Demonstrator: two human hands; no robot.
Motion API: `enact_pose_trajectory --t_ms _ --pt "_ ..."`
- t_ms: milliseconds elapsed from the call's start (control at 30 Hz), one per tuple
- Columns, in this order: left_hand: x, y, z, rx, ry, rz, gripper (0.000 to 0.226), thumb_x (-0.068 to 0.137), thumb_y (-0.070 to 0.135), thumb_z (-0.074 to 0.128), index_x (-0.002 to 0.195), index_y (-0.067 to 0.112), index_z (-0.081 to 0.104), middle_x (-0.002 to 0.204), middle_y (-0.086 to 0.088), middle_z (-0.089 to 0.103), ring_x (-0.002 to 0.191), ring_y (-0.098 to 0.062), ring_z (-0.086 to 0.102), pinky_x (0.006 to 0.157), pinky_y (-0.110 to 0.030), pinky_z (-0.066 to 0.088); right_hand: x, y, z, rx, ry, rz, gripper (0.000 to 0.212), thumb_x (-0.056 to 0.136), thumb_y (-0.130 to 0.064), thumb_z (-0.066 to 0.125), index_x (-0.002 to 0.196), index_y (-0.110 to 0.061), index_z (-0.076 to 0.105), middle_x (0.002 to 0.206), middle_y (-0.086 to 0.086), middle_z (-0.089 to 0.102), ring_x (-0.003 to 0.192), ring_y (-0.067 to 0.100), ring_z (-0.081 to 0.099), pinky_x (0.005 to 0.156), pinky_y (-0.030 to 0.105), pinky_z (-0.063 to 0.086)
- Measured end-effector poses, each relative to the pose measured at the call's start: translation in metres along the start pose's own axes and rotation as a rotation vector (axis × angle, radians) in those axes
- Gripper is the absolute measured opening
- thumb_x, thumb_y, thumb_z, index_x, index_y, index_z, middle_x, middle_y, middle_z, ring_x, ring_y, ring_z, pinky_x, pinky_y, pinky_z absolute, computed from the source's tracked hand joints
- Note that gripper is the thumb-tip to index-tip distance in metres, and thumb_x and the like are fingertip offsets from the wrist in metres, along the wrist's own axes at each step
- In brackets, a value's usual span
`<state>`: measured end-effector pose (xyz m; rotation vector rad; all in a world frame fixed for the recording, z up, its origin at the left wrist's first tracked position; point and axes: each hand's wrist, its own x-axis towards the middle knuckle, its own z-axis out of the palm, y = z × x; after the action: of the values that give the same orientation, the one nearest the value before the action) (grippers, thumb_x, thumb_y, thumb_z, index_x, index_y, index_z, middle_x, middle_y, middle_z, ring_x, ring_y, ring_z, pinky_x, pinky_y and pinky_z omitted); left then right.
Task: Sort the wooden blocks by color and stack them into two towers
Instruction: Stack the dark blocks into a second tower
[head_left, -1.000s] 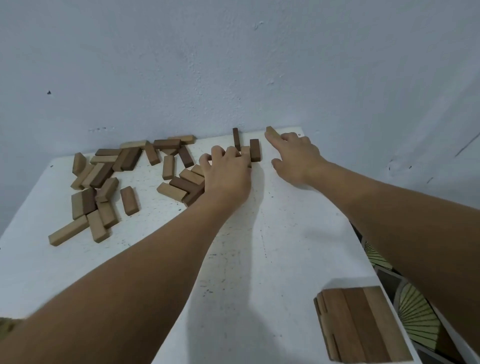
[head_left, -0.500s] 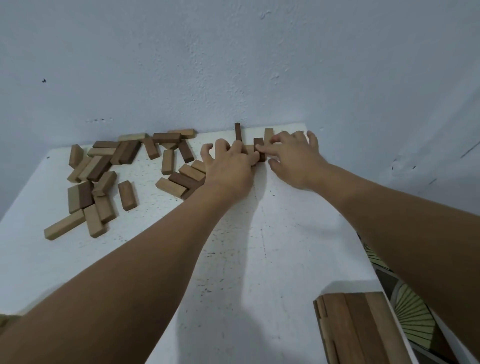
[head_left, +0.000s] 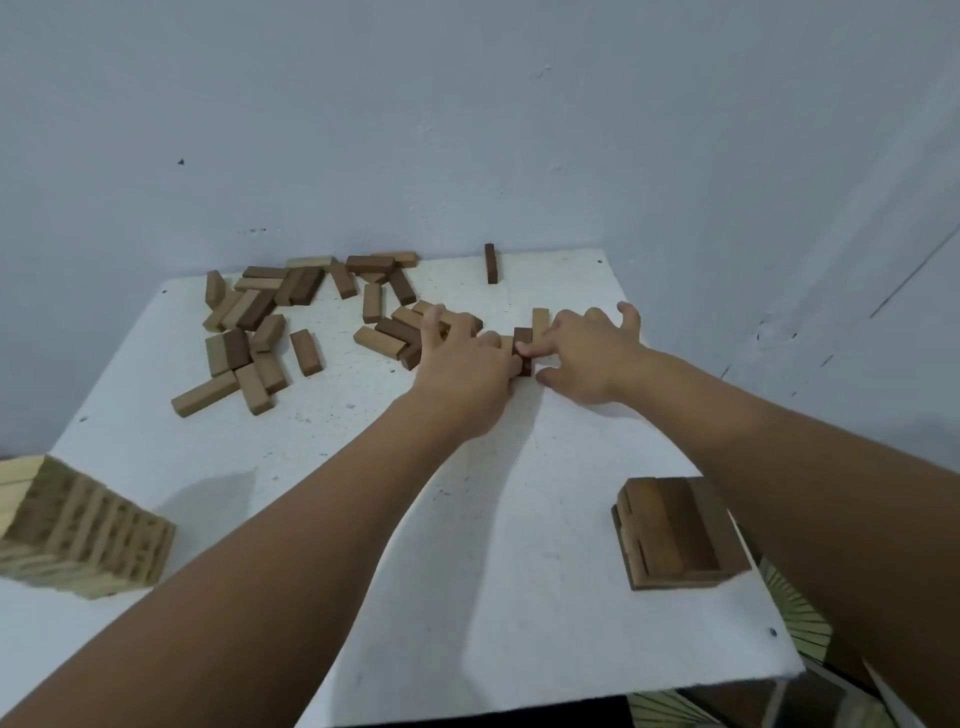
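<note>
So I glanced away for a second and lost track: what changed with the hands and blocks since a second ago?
The right hand, pointing past the far edge a second ago, came back toward the left hand. Both now meet at a dark block, with a light block just beyond; both blocks sit nearer the person than before. The loose pile and the lone dark block by the wall stayed put.

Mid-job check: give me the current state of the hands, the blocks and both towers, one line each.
left hand: fingers curled over blocks mid-table.
right hand: fingers on the dark block.
lone dark block: lying alone by the wall.
loose pile: mixed, unsorted.
light tower: several layers, near left.
dark tower: low, near right.
</note>
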<state>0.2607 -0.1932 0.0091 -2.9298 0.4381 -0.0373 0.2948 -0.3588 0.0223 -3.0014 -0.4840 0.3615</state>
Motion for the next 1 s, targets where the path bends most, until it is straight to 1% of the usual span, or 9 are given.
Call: enact_pose_trajectory --t_ms 200,400,533,600,667,733,800,933,1000 --pt "-0.081 0.005 -0.003 -0.080 0.003 -0.019 0.039 0.106 0.026 0.044 0.140 0.037 0.057 0.121 0.007 0.057 0.129 -0.029 0.037 0.115 -0.059 -0.007 -0.051 -0.041 0.003 0.015 -0.081 -0.014 0.039 0.102 -0.040 0.051 0.141 -0.048 0.054 0.144 -0.012 0.048 0.140 0.027 0.034 0.119 0.060 -0.004" --pt "-0.166 -0.012 0.013 -0.385 0.130 -0.154 0.029 0.107 0.049 0.045 0.128 0.053 0.065 0.110 0.014 0.060 0.123 -0.021 0.040 0.114 -0.047 -0.005 -0.102 -0.089 0.020 0.032 -0.070 -0.079 0.038 0.103 -0.038 0.050 0.138 -0.054 0.057 0.139 -0.009 0.047 0.139 0.026 0.036 0.120 0.060 -0.005" --pt "-0.204 -0.028 0.030 -0.512 0.172 -0.250 0.020 0.100 0.055 0.057 0.113 0.050 0.072 0.107 0.019 0.061 0.123 -0.014 0.043 0.114 -0.042 0.002 -0.129 -0.115 0.042 0.136 -0.010 -0.099 0.038 0.102 -0.038 0.050 0.134 -0.055 0.059 0.141 -0.008 0.046 0.137 0.024 0.037 0.120 0.057 -0.004" --pt "-0.218 -0.033 0.036 -0.578 0.210 -0.261 0.017 0.096 0.056 0.063 0.106 0.047 0.074 0.104 0.021 0.060 0.119 -0.010 0.045 0.110 -0.035 0.003 -0.141 -0.124 0.056 0.196 0.042 -0.124 0.036 0.100 -0.041 0.052 0.131 -0.055 0.061 0.134 -0.009 0.048 0.134 0.022 0.040 0.121 0.054 0.001" --pt "-0.228 -0.037 0.041 -0.637 0.259 -0.257 0.017 0.091 0.058 0.068 0.103 0.047 0.073 0.104 0.020 0.059 0.115 -0.006 0.045 0.106 -0.030 0.007 -0.148 -0.127 0.070 0.274 0.100 -0.173 0.034 0.098 -0.044 0.056 0.129 -0.056 0.062 0.121 -0.012 0.048 0.127 0.018 0.045 0.119 0.048 0.014" --pt "-0.238 -0.039 0.048 -0.700 0.298 -0.254 0.027 0.086 0.062 0.073 0.109 0.048 0.072 0.106 0.018 0.058 0.112 -0.003 0.043 0.106 -0.029 0.010 -0.152 -0.126 0.082 0.425 0.119 -0.225 0.036 0.094 -0.044 0.063 0.129 -0.054 0.064 0.110 -0.017 0.049 0.119 0.014 0.050 0.112 0.042 0.032" --pt "-0.244 -0.041 0.055 -0.729 0.321 -0.261 0.036 0.086 0.062 0.074 0.117 0.046 0.071 0.108 0.019 0.057 0.113 -0.003 0.043 0.108 -0.032 0.015 -0.156 -0.123 0.091 0.601 0.120 -0.243 0.041 0.091 -0.042 0.070 0.131 -0.049 0.064 0.109 -0.019 0.052 0.113 0.010 0.054 0.106 0.040 0.044" --pt "-0.246 -0.038 0.061 -0.699 0.363 -0.273 0.035 0.089 0.054 0.074 0.121 0.039 0.073 0.107 0.023 0.057 0.115 -0.006 0.045 0.106 -0.029 0.015 -0.163 -0.121 0.106 0.850 0.239 -0.152 0.042 0.095 -0.033 0.070 0.135 -0.040 0.063 0.121 -0.020 0.059 0.110 0.002 0.057 0.100 0.029 0.047" --pt "-0.246 -0.036 0.063 -0.692 0.371 -0.265 0.033 0.090 0.050 0.073 0.122 0.039 0.073 0.108 0.023 0.056 0.119 -0.008 0.046 0.107 -0.028 0.013 -0.165 -0.122 0.113 0.862 0.319 -0.138 0.040 0.095 -0.028 0.069 0.133 -0.037 0.065 0.118 -0.020 0.062 0.108 0.000 0.058 0.098 0.024 0.046"
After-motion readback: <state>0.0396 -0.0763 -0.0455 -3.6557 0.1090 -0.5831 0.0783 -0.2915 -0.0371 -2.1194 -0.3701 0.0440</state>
